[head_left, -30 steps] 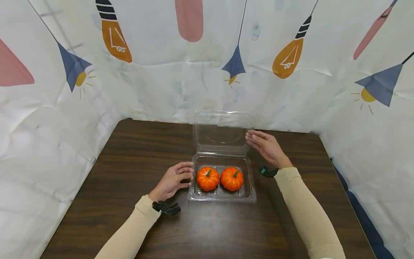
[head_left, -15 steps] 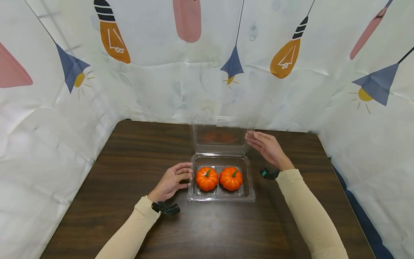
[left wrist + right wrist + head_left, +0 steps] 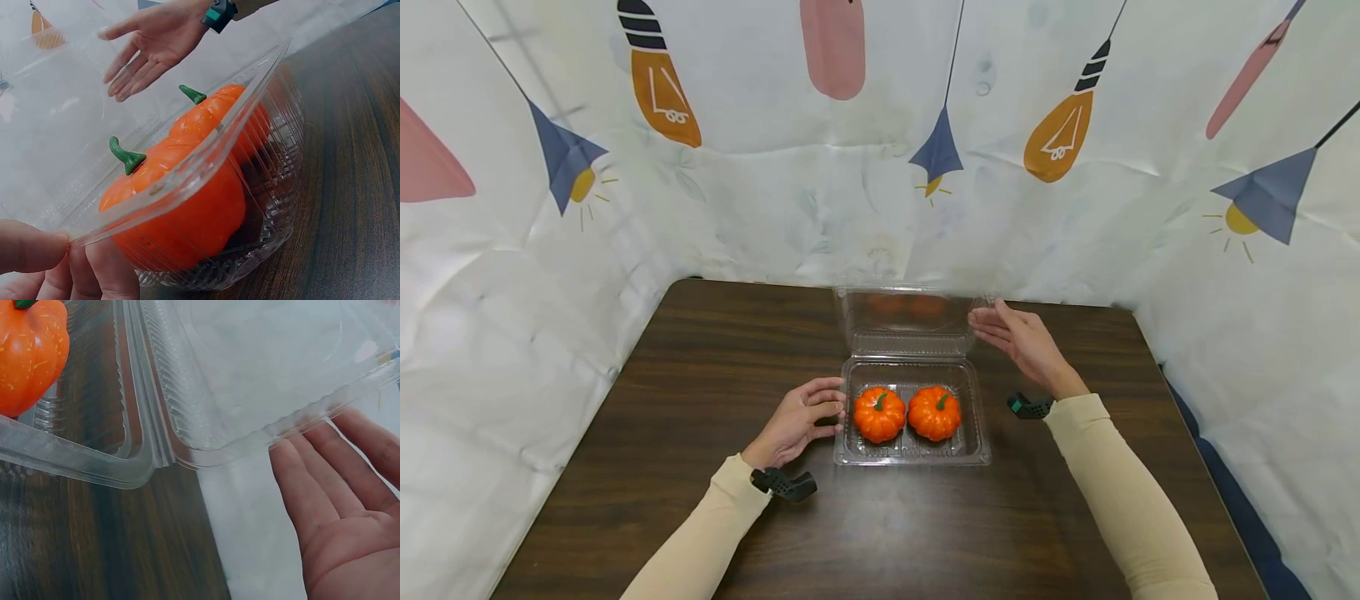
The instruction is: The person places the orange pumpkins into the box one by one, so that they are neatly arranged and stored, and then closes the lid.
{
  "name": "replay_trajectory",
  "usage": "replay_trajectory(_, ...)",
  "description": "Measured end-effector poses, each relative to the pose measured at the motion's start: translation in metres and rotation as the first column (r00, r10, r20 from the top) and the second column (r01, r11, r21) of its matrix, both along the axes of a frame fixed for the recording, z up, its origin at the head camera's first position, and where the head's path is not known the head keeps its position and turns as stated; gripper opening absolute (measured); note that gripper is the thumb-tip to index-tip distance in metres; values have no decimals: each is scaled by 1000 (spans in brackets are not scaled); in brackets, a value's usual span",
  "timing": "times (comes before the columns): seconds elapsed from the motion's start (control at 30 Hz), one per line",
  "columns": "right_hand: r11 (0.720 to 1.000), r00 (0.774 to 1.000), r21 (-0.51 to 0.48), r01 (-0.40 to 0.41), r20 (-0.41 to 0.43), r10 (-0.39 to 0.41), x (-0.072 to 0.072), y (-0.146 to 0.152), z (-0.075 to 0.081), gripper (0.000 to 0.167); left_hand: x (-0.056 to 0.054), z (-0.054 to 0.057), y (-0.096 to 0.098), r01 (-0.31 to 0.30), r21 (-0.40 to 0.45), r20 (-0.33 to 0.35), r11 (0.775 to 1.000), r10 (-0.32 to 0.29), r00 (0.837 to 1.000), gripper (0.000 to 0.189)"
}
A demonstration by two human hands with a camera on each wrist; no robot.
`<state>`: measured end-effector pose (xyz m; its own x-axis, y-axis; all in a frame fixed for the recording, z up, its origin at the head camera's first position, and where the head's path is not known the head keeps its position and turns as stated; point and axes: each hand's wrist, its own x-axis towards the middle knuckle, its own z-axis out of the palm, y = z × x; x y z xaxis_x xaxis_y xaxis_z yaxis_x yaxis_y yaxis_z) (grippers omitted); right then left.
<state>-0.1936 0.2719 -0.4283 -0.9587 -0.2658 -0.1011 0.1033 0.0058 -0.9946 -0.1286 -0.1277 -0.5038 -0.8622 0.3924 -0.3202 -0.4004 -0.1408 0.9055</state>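
Note:
A clear plastic clamshell container (image 3: 913,458) sits on the dark wooden table, its hinged lid (image 3: 910,340) raised at the back. Side by side in its base are two small orange pumpkins with green stems, a left one (image 3: 879,415) and a right one (image 3: 935,414). My left hand (image 3: 797,421) pinches the left rim, with the thumb (image 3: 31,247) above and fingers below it. My right hand (image 3: 1028,343) touches the lid's right edge with extended fingers (image 3: 306,481), palm facing the lid. Faint orange reflections of the pumpkins show in the lid.
The table (image 3: 647,400) has its back edge just behind the container. White fabric (image 3: 760,200) printed with lamps and bulbs hangs behind and along both sides. Each wrist wears a black band, as on the left wrist (image 3: 784,483).
The lid has swung forward from its steeper stance, its top edge now lower in the head view. Both hands and the pumpkins have hardly moved, though the right fingers spread a little more.

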Motion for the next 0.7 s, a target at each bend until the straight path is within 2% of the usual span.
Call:
replay_trajectory(0.13, 997, 1000, 78, -4, -9, 5, 4, 0, 6, 78, -1, -1, 0, 0, 19, 0, 1000, 0, 1000, 54)
replay_trajectory(0.43, 986, 1000, 167, -25, 15, 23, 11, 3, 14, 77, -2, -1, 0, 1, 19, 5, 1000, -1, 1000, 54)
replay_trajectory(0.7, 957, 998, 281, -65, 38, 57, 20, 7, 20, 79, -1, -1, -1, 3, 10, 11, 1000, -3, 1000, 54)
